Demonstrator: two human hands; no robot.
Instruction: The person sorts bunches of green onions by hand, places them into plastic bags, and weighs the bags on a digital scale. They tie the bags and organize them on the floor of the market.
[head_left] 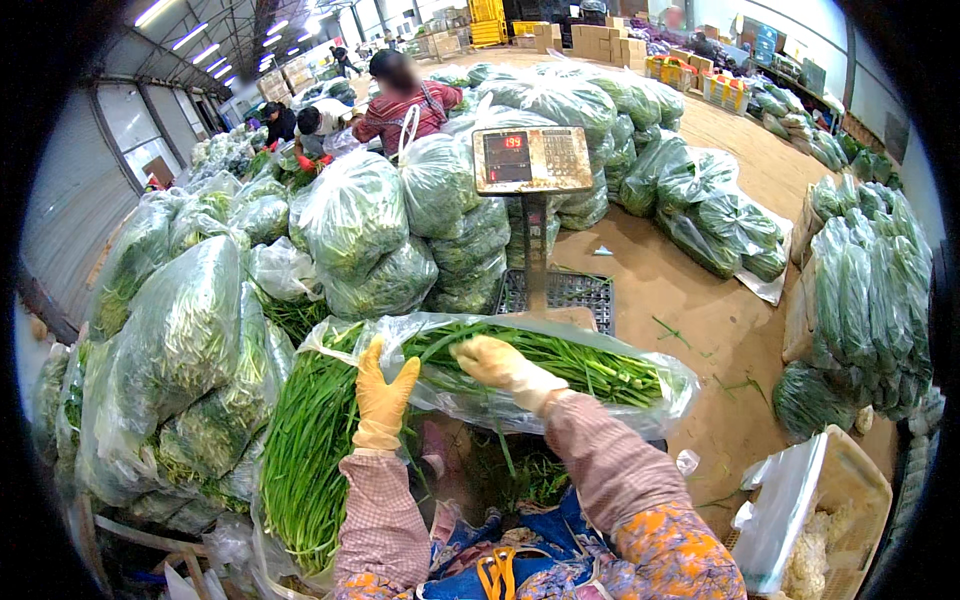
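Your left hand point(383, 392), in a yellow glove, is pressed flat with fingers spread against the clear plastic bag of green stalks point(560, 365); its grip is wide, closing on nothing. Your right hand point(500, 365) curls over the bag's top, its grip closed on the plastic. The bag lies across, just in front of the scale point(532, 160). Further filled bags point(350, 215) stand piled behind and left of the scale.

scale platform point(560, 292): half hidden by bag | distant workers: blurred
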